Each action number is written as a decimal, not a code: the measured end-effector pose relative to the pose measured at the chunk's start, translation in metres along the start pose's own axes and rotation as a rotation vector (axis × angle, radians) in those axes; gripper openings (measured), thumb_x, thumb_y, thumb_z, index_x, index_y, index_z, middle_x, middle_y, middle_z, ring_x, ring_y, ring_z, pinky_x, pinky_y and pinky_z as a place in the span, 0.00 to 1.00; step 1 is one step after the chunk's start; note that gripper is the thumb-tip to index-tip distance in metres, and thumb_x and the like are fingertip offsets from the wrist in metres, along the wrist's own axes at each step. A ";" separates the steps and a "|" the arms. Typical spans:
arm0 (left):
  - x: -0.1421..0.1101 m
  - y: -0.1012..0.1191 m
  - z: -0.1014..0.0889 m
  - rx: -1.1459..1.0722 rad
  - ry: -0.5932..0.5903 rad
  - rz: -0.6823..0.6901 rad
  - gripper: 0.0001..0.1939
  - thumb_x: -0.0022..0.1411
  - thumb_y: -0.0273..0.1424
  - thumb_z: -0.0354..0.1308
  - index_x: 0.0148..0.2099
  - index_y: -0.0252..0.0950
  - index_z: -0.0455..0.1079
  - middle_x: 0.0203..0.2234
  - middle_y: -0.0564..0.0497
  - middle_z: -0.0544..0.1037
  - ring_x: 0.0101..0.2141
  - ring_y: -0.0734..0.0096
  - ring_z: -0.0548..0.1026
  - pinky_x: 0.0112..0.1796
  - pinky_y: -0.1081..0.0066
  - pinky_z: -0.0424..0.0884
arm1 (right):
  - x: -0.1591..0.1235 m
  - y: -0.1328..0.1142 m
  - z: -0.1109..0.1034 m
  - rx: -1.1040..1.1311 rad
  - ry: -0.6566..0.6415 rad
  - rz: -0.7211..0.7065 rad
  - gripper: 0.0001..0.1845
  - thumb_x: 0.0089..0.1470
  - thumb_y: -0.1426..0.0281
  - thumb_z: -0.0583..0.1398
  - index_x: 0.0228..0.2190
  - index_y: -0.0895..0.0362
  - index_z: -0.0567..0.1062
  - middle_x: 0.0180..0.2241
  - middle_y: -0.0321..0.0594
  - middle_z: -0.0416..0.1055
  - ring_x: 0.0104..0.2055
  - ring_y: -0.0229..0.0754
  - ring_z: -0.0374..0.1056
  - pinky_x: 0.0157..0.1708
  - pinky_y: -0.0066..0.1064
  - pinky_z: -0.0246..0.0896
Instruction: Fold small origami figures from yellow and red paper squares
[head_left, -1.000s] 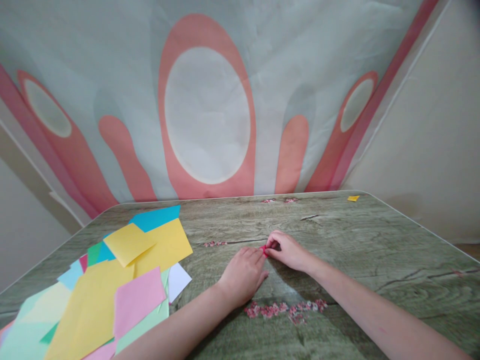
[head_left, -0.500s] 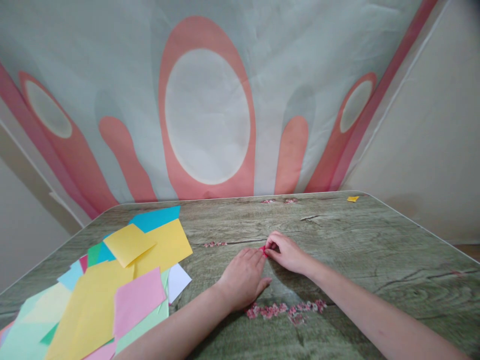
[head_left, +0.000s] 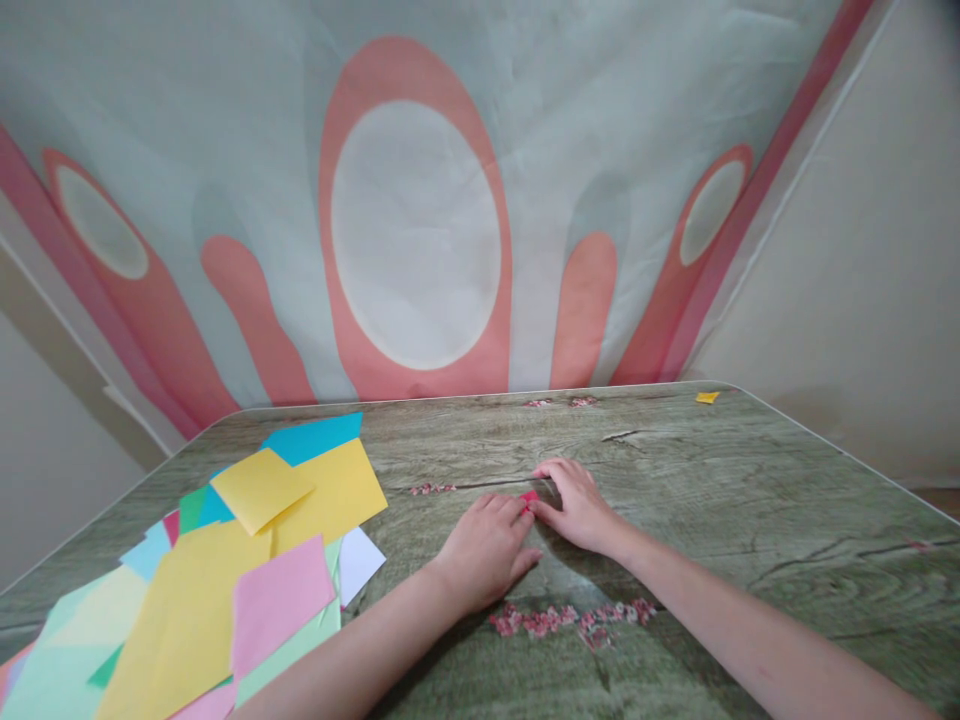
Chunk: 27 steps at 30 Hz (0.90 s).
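Note:
A small folded piece of pinkish-red paper (head_left: 529, 499) lies on the table between my hands, partly covered by fingers. My left hand (head_left: 486, 552) rests palm down on the tabletop, its flat fingertips on the paper's left side and the thumb apart. From the right, my right hand (head_left: 576, 507) meets the paper with its thumb. The index finger of that hand is lifted away and stretched forward beyond the paper, leaving a gap to the thumb.
Overlapping sheets of coloured paper, among them a yellow sheet (head_left: 187, 610), a pink sheet (head_left: 281, 600) and a blue sheet (head_left: 319, 436), spread over the left of the wood-patterned table (head_left: 750, 480). A small yellow paper piece (head_left: 706, 398) lies near the far right corner. A printed backdrop (head_left: 532, 200) hangs behind.
My right thumb and index finger, earlier pinched at the red paper, have come apart, and more of the paper shows. My left hand stays pressed down, its thumb moved outward.

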<state>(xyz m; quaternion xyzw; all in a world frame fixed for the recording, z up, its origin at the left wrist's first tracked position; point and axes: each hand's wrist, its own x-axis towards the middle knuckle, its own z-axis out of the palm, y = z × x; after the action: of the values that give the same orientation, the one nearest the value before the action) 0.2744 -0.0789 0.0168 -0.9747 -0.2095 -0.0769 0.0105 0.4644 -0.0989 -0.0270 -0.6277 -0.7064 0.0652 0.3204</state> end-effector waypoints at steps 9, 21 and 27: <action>0.002 -0.003 -0.008 -0.039 -0.005 0.021 0.18 0.61 0.41 0.51 0.48 0.36 0.66 0.45 0.44 0.70 0.48 0.59 0.66 0.50 0.60 0.60 | 0.005 0.010 0.001 -0.139 -0.025 0.065 0.27 0.48 0.56 0.59 0.47 0.56 0.64 0.49 0.47 0.62 0.53 0.51 0.55 0.51 0.44 0.49; -0.004 -0.003 -0.009 -0.026 -0.026 0.061 0.21 0.62 0.42 0.48 0.50 0.33 0.66 0.50 0.42 0.69 0.54 0.57 0.62 0.53 0.58 0.57 | 0.004 0.014 0.001 -0.162 -0.027 0.086 0.26 0.49 0.57 0.59 0.47 0.55 0.65 0.51 0.48 0.61 0.54 0.50 0.55 0.52 0.43 0.48; -0.005 -0.003 -0.008 -0.031 -0.020 0.059 0.20 0.62 0.42 0.48 0.49 0.34 0.67 0.51 0.42 0.68 0.54 0.58 0.62 0.54 0.59 0.56 | 0.003 0.017 0.001 -0.131 0.011 0.061 0.19 0.53 0.60 0.56 0.45 0.55 0.67 0.50 0.46 0.64 0.54 0.48 0.56 0.52 0.42 0.48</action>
<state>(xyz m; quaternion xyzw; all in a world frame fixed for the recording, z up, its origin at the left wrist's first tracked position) 0.2674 -0.0783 0.0242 -0.9812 -0.1796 -0.0701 -0.0044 0.4783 -0.0923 -0.0345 -0.6689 -0.6880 0.0251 0.2804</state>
